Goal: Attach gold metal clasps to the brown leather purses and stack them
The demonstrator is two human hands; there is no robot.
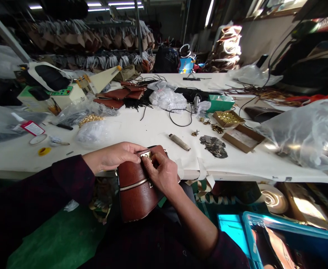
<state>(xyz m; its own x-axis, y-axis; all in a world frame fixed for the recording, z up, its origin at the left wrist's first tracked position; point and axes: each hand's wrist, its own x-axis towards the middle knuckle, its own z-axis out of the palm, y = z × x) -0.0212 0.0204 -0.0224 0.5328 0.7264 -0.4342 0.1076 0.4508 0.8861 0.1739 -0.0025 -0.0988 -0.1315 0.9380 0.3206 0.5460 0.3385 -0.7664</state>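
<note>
A brown leather bag (136, 192) with a brass zipper across its front rests against the table's front edge, above my lap. My left hand (119, 155) comes from the left and pinches the bag's upper flap beside a gold metal clasp (145, 154). From the right, my right hand (162, 172) has its thumb and bent fingers closed on the clasp at the flap. The fingers cover part of the clasp.
On the white table (130, 130) lie a wrapped stick (180, 142), grey metal pieces (213, 146), a box of brass parts (228, 117), an open box (243, 137), plastic bags and a red-labelled bottle (33, 127). A blue crate (246, 224) stands lower right.
</note>
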